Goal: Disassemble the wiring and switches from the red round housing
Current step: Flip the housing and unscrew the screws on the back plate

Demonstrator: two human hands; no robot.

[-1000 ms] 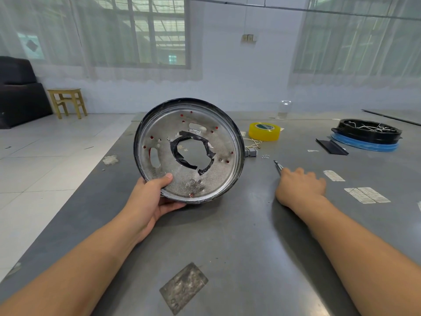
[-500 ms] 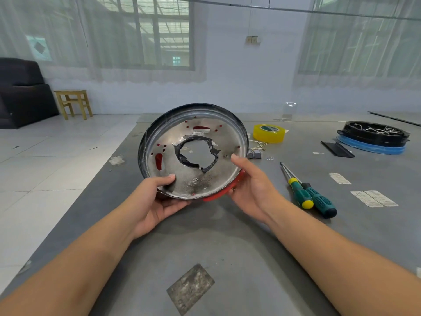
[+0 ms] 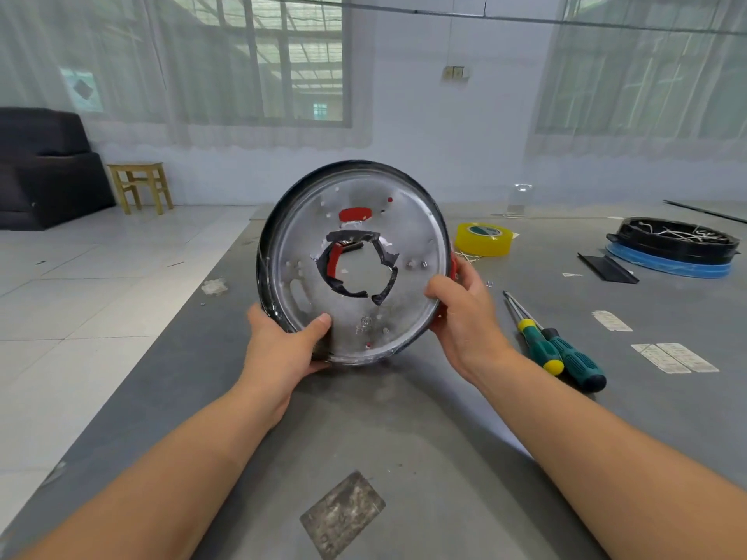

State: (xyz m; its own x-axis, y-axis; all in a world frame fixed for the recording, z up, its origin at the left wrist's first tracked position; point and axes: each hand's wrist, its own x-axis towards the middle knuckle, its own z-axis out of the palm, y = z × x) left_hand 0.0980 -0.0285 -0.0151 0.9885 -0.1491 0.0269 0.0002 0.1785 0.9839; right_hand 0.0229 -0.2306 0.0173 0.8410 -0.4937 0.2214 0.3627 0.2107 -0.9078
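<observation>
Both hands hold the red round housing with its silver metal plate [image 3: 355,272] upright above the grey surface [image 3: 404,438]: left hand [image 3: 283,349] gripping at seven o'clock, right hand [image 3: 461,313] at three. It looks like an inspection; next comes picking a green-handled screwdriver [image 3: 541,349].

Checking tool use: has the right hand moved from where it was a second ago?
Yes. The right hand left the screwdrivers and now grips the housing rim.
</observation>
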